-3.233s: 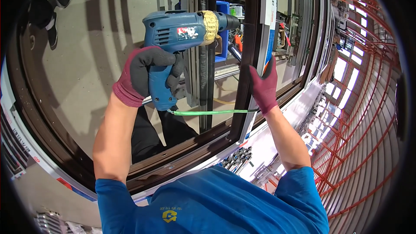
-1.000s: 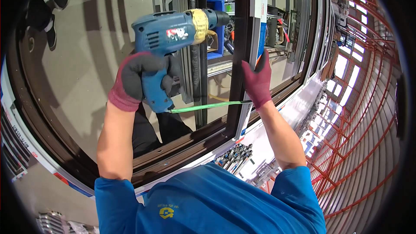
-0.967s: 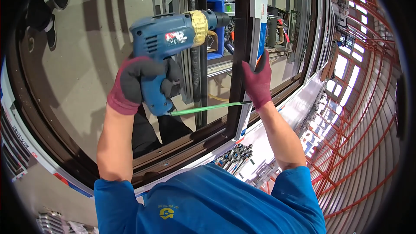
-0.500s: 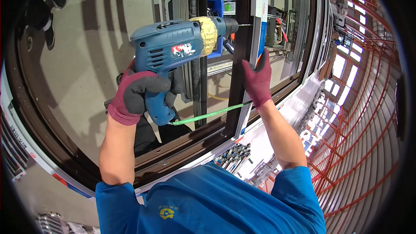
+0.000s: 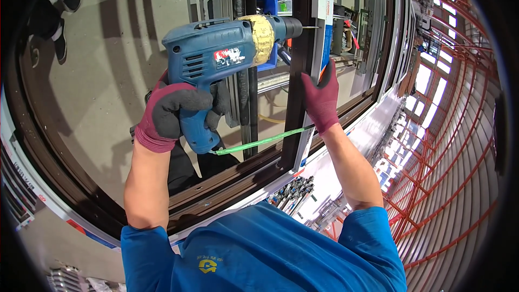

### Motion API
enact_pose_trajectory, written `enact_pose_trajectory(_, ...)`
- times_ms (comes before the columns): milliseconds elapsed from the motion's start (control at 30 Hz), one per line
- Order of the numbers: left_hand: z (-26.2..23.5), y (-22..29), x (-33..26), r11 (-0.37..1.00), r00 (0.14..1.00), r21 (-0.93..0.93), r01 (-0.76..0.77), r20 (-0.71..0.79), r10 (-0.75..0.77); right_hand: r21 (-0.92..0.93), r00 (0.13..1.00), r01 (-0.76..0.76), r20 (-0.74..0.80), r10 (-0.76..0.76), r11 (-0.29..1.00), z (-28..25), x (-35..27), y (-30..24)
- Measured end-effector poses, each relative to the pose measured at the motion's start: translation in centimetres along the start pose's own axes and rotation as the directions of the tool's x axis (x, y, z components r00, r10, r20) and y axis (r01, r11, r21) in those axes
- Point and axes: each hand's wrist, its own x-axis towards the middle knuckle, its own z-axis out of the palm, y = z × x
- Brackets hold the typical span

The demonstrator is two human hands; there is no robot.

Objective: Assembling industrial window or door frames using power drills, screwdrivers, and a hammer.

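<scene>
My left hand [image 5: 175, 111], in a maroon glove with dark grey palm and fingers, is closed around the handle of a blue power drill [image 5: 211, 48]. Yellow tape wraps the drill's front, and its chuck overlaps the edge of a dark brown frame bar [image 5: 294, 108]. The thin drill bit [image 5: 309, 27] lies across the bar, pointing right; whether its tip is in the metal I cannot tell. My right hand [image 5: 322, 97], gloved alike, grips this bar below the bit, thumb on the near left side. A green cord [image 5: 259, 143] runs from the drill's handle toward the bar.
A larger brown window frame [image 5: 227, 192] surrounds the work, with white protective film [image 5: 46, 197] along its outside. A blue bin [image 5: 267, 2] stands beyond the bar, beside assorted tools [image 5: 346, 30]. Another person's shoes [image 5: 60, 43] are at the upper left. Red roof beams [image 5: 432, 184] appear at right.
The drill has shifted slightly to the right and upward in my left hand's grip, its chuck now further over the bar. My right hand has stayed in place.
</scene>
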Motion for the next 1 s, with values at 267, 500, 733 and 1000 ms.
enact_pose_trajectory(267,-0.1,-0.2,-0.1,1.0,1.0,0.002,-0.012,-0.019,0.012,-0.016,1.0,-0.011,0.006,0.011,1.0,-0.1,0.0,-0.1)
enact_pose_trajectory(500,1.0,0.8,0.2,0.995,0.999,0.095,-0.04,0.026,0.038,-0.022,1.0,-0.011,-0.005,0.011,1.0,0.0,0.0,-0.5)
enact_pose_trajectory(733,2.2,1.7,0.0,0.993,0.999,0.113,-0.022,0.043,0.017,-0.113,0.996,0.066,-0.051,-0.072,0.991,0.3,0.1,0.5)
enact_pose_trajectory(1000,2.2,1.2,-0.2,0.999,0.999,0.043,-0.014,0.035,0.012,-0.084,1.0,0.008,-0.016,-0.009,0.996,0.1,0.0,0.0)
